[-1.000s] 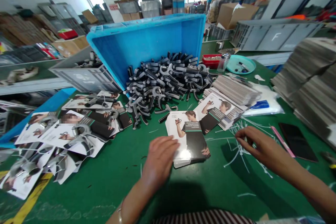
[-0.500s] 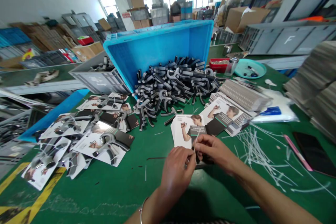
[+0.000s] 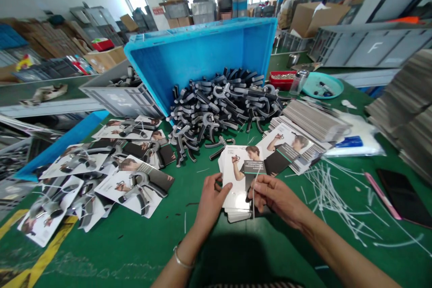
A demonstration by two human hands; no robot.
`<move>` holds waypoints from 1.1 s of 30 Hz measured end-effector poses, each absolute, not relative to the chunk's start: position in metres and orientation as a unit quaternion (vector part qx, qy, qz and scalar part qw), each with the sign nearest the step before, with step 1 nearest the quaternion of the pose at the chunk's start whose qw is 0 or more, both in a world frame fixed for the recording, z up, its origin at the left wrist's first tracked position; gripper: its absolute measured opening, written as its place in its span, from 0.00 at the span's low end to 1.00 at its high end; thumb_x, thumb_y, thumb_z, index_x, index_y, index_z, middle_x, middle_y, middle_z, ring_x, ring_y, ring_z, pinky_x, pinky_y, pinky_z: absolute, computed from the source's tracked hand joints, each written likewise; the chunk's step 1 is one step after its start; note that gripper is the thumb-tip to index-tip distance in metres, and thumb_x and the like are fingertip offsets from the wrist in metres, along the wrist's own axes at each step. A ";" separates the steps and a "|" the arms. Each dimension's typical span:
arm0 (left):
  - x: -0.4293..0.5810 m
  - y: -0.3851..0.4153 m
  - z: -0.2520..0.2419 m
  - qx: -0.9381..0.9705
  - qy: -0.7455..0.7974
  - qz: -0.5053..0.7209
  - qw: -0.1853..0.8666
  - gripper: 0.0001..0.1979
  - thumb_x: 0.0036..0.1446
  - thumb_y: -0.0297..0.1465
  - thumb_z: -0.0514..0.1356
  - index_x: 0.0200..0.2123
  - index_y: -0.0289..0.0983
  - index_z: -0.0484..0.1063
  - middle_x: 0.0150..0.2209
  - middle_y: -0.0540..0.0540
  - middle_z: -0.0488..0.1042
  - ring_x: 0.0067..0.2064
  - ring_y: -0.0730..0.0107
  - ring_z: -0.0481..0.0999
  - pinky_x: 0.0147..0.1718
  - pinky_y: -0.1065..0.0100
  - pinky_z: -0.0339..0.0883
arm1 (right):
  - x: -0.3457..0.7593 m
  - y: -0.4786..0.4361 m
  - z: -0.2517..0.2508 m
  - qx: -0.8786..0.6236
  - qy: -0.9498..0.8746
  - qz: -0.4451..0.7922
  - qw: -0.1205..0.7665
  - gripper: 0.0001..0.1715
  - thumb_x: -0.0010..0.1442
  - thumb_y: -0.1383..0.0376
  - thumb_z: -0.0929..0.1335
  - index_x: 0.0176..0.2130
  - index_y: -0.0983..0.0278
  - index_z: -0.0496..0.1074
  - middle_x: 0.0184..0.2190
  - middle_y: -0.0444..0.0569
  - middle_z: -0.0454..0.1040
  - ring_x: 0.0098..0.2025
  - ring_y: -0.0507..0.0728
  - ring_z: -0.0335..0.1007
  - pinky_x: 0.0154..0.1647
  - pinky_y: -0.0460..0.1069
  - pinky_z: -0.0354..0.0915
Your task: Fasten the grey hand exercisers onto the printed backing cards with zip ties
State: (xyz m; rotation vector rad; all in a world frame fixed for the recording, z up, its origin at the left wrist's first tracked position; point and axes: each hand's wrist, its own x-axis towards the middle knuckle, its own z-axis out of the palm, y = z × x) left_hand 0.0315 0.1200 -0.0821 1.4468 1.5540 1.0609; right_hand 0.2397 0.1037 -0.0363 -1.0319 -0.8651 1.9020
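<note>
My right hand (image 3: 275,198) is closed in a pinch on a thin white cable tie (image 3: 254,204), which hangs over the right side of a stack of printed cards (image 3: 234,184). The top card shows a person holding a hand gripper. At the stack's left edge is my left hand (image 3: 211,198), thumb and fingers apart, the thumb at the card's edge. Beyond the stack, grey and black hand grippers (image 3: 216,108) spill from a tipped blue crate (image 3: 202,54). To the left lie several cards with hand grippers on them (image 3: 138,189).
Loose white cable ties (image 3: 334,202) lie right of my right hand, near a pink pen-like object (image 3: 381,195) and a black phone (image 3: 407,195). More card stacks (image 3: 313,121) stand behind. Farther back are a turquoise tray (image 3: 322,85), a red box (image 3: 281,80) and a grey crate (image 3: 121,94).
My left hand has moved left, away from my right hand, and its fingers have spread at the card stack's edge. The right hand keeps the cable tie, which now hangs in plain view.
</note>
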 end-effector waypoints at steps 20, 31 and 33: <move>-0.032 0.079 -0.102 0.255 0.510 0.580 0.582 0.18 0.57 0.43 0.62 0.43 0.34 0.72 0.39 0.43 0.79 0.37 0.67 0.78 0.34 0.71 0.68 | 0.171 0.160 -0.065 -0.435 -0.705 0.411 0.380 0.12 0.70 0.55 0.59 0.43 0.61 0.63 0.34 0.49 0.75 0.30 0.55 0.77 0.33 0.52 0.74; -0.014 0.124 -0.133 0.160 0.446 0.513 0.715 0.15 0.45 0.37 0.68 0.30 0.32 0.74 0.18 0.51 0.70 0.19 0.73 0.68 0.21 0.71 0.63 | 0.173 0.157 -0.068 -0.407 -0.832 0.246 0.285 0.13 0.71 0.62 0.58 0.46 0.63 0.68 0.37 0.50 0.76 0.36 0.56 0.77 0.41 0.53 0.70; -0.009 0.131 -0.134 0.157 0.455 0.517 0.708 0.12 0.46 0.35 0.68 0.27 0.32 0.73 0.18 0.51 0.69 0.19 0.74 0.67 0.21 0.71 0.62 | 0.172 0.158 -0.067 -0.382 -0.858 0.214 0.267 0.12 0.70 0.63 0.59 0.45 0.62 0.69 0.40 0.51 0.76 0.41 0.58 0.75 0.46 0.54 0.68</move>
